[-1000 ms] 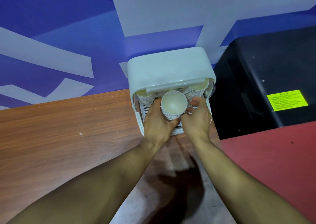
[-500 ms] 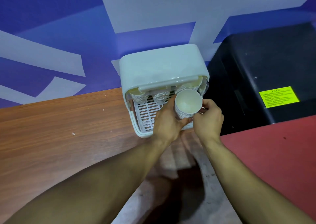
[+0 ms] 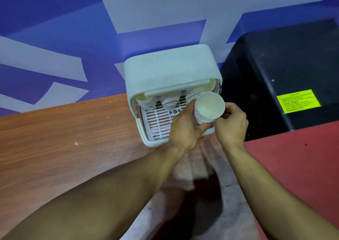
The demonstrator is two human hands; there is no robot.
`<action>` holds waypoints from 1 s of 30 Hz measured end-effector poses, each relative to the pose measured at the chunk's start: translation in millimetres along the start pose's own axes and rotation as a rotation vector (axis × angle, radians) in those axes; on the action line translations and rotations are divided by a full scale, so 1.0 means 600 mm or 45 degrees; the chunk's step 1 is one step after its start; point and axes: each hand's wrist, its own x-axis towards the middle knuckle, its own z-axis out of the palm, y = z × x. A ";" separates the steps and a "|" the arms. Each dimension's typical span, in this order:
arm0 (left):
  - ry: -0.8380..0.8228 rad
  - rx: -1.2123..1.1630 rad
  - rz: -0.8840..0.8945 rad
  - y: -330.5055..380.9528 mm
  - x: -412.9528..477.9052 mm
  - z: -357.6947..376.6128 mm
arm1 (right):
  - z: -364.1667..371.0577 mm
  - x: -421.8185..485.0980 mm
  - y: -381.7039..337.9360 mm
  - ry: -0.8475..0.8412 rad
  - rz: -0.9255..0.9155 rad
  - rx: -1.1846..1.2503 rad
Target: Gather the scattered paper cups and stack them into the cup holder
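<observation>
A: Starting with the left hand [image 3: 185,129]?

B: Curled round the lower part of a nested stack of paper cups [image 3: 209,109], thumb across the front near the base, fingers hidden behind.

A: And the right hand [image 3: 232,128]?

B: Closed as well. Fingers bent and pinching the same stack on its right side, just under the rim.

A: Whereabouts of the stack, then?

B: Held up between both hands, off any surface. Open mouth tilted toward the camera. In front of the right end of the cup holder [image 3: 170,71], covering its front right corner. Not yet inside.

A: Inside the holder?

B: Three lots of cups side by side under the front edge of the lid: a left row [image 3: 146,103], a middle row [image 3: 169,101] and a right row [image 3: 200,90], the last partly hidden behind the held stack. Below them a white slotted tray [image 3: 157,122], its right part covered by the left hand.

A: Further out?

B: Holder at the right end of a wooden table [image 3: 55,139], its back against a blue wall [image 3: 55,38] with pale grey shapes. Just to the right, a black box [image 3: 275,74] with a yellow label [image 3: 298,101], print too small to read. Nearer the camera on that side, a red surface [image 3: 302,166]. Between the forearms, grey floor [image 3: 183,212] with a dark shadow.
</observation>
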 end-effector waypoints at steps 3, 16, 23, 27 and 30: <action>-0.011 0.003 -0.013 0.001 0.002 0.001 | 0.001 0.001 0.003 0.012 -0.010 -0.022; -0.055 0.056 0.020 0.004 0.000 -0.015 | 0.010 -0.020 0.010 0.026 -0.060 0.023; -0.053 0.123 -0.075 0.000 -0.025 -0.043 | 0.012 -0.069 0.010 0.168 0.029 0.157; -0.051 0.202 -0.098 -0.003 -0.054 -0.082 | 0.012 -0.115 -0.001 0.089 0.016 0.183; -0.017 0.309 -0.100 0.000 -0.068 -0.123 | 0.013 -0.144 -0.030 -0.009 -0.086 0.168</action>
